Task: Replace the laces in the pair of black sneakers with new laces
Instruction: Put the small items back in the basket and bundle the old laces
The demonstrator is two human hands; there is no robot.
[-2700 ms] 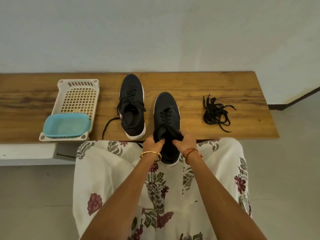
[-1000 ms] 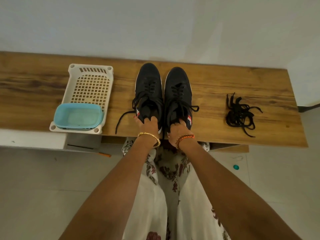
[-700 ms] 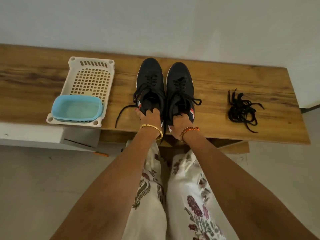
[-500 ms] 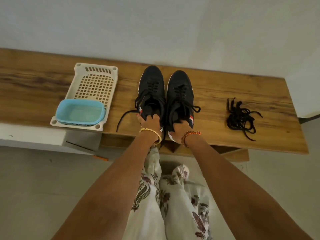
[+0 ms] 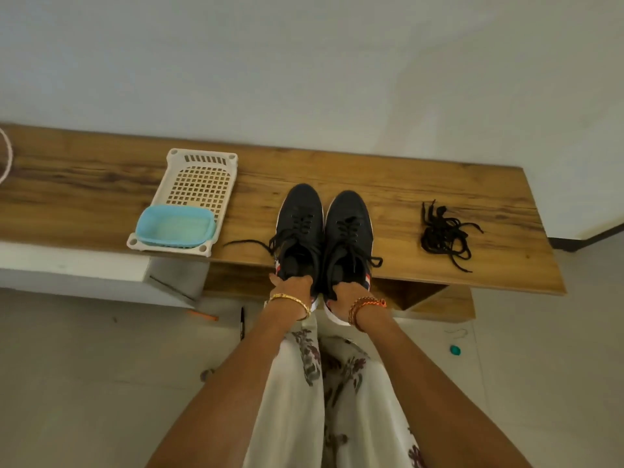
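Two black sneakers stand side by side, toes pointing at the wall, their heels hanging over the front edge of the wooden bench. My left hand grips the heel collar of the left sneaker. My right hand grips the heel collar of the right sneaker. Both shoes are laced in black, with loose lace ends; one end trails left across the bench. A tangled bundle of black laces lies on the bench to the right of the shoes.
A white perforated plastic tray sits left of the shoes with a light blue tub on its near end. On the floor below lie a black pen, an orange stick and a small teal cap.
The right sneaker was moved beside the left one, and each hand took a heel. Since half a second ago both shoes have slid toward me, heels past the bench edge, and my view has risen.
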